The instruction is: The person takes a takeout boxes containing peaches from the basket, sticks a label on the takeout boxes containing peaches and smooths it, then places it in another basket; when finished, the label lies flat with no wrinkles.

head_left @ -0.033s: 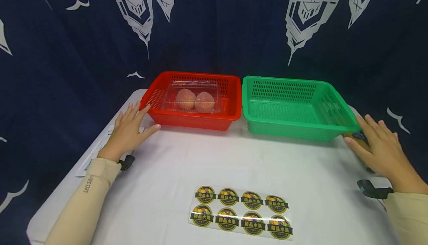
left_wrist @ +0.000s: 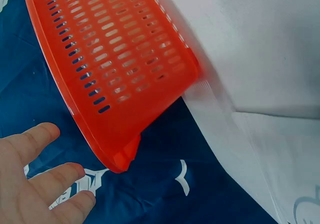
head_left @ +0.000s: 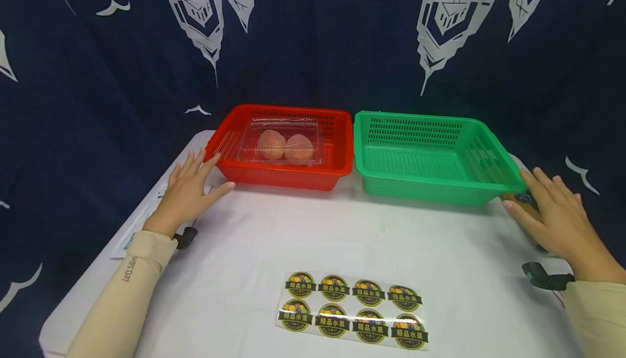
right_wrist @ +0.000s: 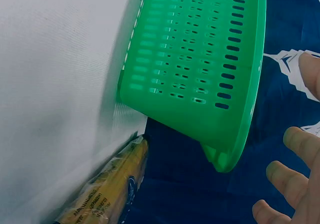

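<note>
Red basket [head_left: 283, 149]: just ahead-right of the left hand [head_left: 188, 192], fingertips near its corner, apart.
Green basket [head_left: 430, 157]: just ahead-left of the right hand [head_left: 559, 219].
Hand state: both flat, fingers spread, grasping nothing.
Long axes: both baskets run left-right.

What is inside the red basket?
In the red basket sits a closed clear plastic box holding two round peach-coloured fruits. The basket's front wall hides the box's base and whatever lies under it.

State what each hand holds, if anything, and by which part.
Nothing is held. The left hand lies open beside the red basket; the right hand lies open by the green basket.
</note>
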`<control>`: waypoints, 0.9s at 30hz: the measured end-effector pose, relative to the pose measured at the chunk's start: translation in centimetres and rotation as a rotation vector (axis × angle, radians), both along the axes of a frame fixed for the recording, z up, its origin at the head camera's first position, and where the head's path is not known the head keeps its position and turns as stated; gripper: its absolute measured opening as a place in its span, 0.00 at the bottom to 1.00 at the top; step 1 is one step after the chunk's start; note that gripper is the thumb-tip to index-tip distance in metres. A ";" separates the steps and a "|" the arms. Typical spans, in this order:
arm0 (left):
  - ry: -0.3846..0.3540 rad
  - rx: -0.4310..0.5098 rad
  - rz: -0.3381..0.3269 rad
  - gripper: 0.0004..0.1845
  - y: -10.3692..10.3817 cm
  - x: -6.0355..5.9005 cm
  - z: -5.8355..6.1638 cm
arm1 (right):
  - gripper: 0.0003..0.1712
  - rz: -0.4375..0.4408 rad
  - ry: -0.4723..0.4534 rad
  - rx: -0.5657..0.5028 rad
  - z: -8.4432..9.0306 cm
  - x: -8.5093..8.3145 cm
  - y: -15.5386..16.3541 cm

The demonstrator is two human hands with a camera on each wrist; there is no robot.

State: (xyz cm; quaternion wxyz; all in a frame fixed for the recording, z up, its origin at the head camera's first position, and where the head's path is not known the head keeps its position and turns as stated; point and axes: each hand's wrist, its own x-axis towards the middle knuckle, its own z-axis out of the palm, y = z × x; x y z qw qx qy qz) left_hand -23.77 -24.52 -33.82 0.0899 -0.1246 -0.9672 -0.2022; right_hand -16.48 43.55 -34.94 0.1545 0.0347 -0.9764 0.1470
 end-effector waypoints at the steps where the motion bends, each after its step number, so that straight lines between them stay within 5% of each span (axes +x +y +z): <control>1: 0.000 0.002 0.000 0.50 0.0 0.0 0.0 | 0.49 0.002 0.001 -0.001 0.0 0.0 0.0; 8: 0.007 0.053 0.002 0.48 0.2 -0.6 -0.1 | 0.48 0.018 0.023 -0.014 0.1 -0.2 -0.1; 13: 0.046 0.171 0.015 0.46 0.8 -1.2 -0.5 | 0.40 0.046 0.079 -0.037 0.4 -0.4 -0.4; 21: 0.158 0.583 0.152 0.43 2.8 -2.4 -2.0 | 0.34 0.036 0.108 -0.216 1.6 -1.2 -1.5; 27: 0.184 0.827 0.243 0.49 4.2 -3.0 -3.4 | 0.33 0.180 0.098 -0.488 2.4 -2.1 -2.0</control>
